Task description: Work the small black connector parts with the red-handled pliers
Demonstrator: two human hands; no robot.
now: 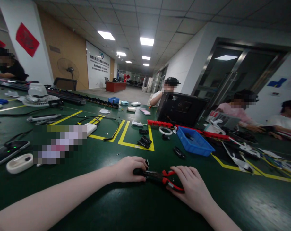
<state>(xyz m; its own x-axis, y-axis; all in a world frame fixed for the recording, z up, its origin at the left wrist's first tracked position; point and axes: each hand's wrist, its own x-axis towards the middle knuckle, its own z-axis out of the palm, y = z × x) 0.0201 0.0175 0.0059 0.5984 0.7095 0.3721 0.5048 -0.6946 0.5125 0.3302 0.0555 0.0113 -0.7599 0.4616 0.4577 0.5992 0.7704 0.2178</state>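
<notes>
The left hand (131, 169) is curled in a narrow grip around a small black part (138, 172), held just above or on the dark green table (126, 207); which of the 2 is hard to tell. The right hand (190, 183) holds the red-handled pliers (168, 182), its fingers wrapped over the handles, which stand spread apart. The pliers point left, their nose reaching the black part beside the left fingertips; whether the tips actually bite on it cannot be told.

Beyond the hands, several black pieces (144, 142) lie in a loose heap inside a yellow tape outline (124, 131). More black pieces (179, 152) lie outside it, near the blue tray (195, 149), which has a dark item inside. A white ring (165, 130) rests left of the tray, just in front of a long red strip (159, 123).

To the left are a white oval object (20, 163) and a dark device (10, 152) with green lights. A big black case (181, 107) stands at the far side, and 4 other people sit around the room
</notes>
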